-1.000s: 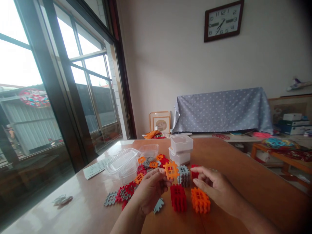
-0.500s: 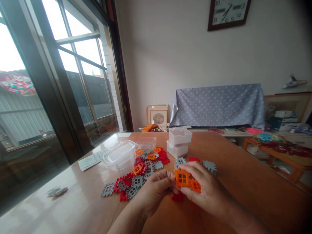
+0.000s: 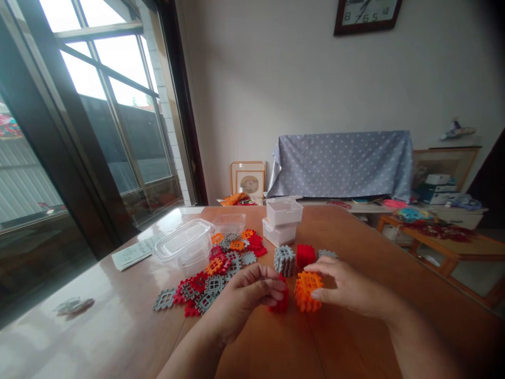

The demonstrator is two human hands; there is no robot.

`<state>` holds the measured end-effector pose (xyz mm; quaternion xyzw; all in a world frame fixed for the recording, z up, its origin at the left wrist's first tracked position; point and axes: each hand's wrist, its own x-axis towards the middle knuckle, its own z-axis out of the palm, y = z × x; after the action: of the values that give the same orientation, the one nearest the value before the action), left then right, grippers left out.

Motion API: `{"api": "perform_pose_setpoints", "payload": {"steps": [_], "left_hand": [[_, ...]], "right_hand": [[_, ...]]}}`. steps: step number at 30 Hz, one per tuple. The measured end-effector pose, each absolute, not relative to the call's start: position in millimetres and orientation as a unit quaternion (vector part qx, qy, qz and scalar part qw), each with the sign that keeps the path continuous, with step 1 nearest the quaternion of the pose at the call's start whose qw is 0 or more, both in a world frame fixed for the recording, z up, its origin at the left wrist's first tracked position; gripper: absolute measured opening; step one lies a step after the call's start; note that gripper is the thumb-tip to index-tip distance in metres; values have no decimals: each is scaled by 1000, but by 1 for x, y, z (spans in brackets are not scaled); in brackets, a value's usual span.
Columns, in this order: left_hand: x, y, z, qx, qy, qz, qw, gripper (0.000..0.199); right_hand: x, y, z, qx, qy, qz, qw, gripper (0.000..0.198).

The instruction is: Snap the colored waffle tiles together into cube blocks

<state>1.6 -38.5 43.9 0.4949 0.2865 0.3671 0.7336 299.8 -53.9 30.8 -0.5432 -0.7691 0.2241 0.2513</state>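
Over the counter (image 3: 256,350), the right hand (image 3: 349,283) is loosely spanning the orange stack (image 3: 306,301); the just-held tile (image 3: 309,279) is probably now topping it, adding one. The left hand (image 3: 251,289) is half-curling beside a red stack (image 3: 281,302), its grip unclear.

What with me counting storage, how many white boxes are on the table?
2. The lower box stands on the table, behind the grey stack; the upper box rests on it. Another directly behind them would be hidden.
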Motion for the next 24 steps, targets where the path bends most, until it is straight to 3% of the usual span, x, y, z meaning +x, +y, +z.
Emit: {"api": "perform_pose_setpoints", "payload": {"steps": [10,14,21,24], "left_hand": [[-14,-18,44,485,304,435,695,29],[-19,-12,43,477,318,456,681,29],[-34,11,34,501,388,526,566,34],[-41,25,23,545,440,537,471,24]], "right_hand": [[306,-49,20,-563,-752,257,225,62],[306,-50,18,-567,-724,299,255,69],[293,-41,20,-572,-725,177,342,35],[283,-40,22,-562,-721,141,380,34]]}}
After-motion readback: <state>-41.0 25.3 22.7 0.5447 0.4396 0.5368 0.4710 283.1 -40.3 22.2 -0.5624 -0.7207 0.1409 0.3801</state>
